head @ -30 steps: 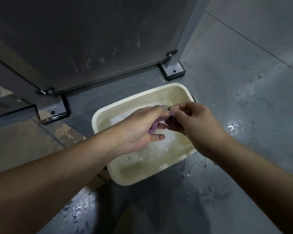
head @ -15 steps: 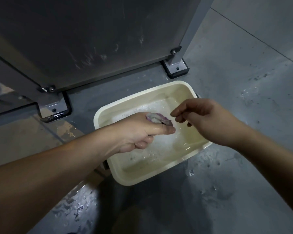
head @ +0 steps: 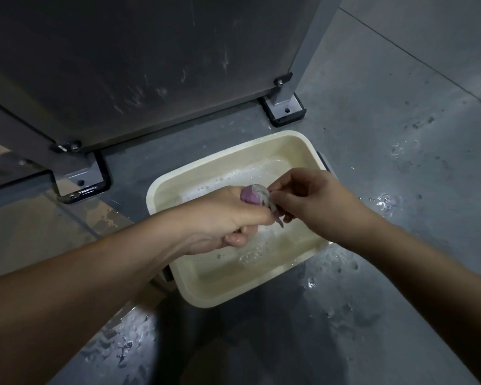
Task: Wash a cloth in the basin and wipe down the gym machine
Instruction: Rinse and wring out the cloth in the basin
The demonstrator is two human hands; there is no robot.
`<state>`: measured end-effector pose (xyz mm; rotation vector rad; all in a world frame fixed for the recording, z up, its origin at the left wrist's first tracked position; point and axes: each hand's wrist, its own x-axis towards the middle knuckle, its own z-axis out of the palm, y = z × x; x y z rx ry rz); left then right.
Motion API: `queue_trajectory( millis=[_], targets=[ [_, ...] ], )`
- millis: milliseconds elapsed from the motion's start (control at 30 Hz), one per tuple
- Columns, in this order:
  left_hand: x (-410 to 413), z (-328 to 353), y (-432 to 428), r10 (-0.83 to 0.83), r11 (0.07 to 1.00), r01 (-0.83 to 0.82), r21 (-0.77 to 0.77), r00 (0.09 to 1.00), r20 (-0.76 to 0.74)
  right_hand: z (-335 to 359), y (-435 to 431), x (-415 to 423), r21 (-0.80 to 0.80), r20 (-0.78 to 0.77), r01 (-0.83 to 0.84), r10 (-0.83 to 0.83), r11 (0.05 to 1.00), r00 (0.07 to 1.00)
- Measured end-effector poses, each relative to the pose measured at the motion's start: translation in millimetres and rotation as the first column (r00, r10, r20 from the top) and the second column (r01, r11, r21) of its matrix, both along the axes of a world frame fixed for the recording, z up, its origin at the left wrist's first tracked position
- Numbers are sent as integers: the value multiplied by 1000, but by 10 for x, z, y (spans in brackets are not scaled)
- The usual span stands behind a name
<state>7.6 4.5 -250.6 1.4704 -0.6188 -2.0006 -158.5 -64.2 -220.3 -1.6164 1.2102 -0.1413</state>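
Note:
A cream rectangular basin [head: 206, 294] sits on the grey floor with shallow, foamy water in it. Above it my left hand [head: 228, 218] grips a wadded purple and white cloth [head: 254, 195] in its fist. Only the top of the wad and a small hanging tail show. My right hand [head: 311, 198] reaches in from the right, and its fingertips pinch the edge of the cloth. The gym machine's dark panel [head: 139, 65] stands just behind the basin.
Two bolted machine feet rest on the floor, one foot [head: 78, 182] left of the basin and one foot [head: 285, 108] behind it. A grey upright post [head: 311, 40] rises at the right. Water splashes [head: 386, 201] dot the floor around the basin.
My left hand has closed the cloth into a tight wad over the basin. My right hand let go half a second ago and has come back to pinch the cloth's edge.

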Motion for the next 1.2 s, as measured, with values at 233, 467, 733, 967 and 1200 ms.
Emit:
queue_trajectory(
  millis=[233,467,733,967,1200],
  targets=[
    [-50,18,-39,103,988,-95,120,993,-58,-102,194,-3,106,100,51,-62,993,993],
    [116,35,-63,33,999,-34,0,985,171,86,-124,-116,-60,-95,-161,154,985,983],
    [36,70,28,-282,959,271,81,937,207,26,-67,-62,-461,-195,-554,529,694,826],
    [35,27,-8,-201,977,200,74,979,9,-135,-141,-47,-627,-385,-713,670,316,635],
    [68,149,-65,-188,981,174,85,963,195,-132,-196,-10,-669,-532,-714,536,208,655]
  ],
)
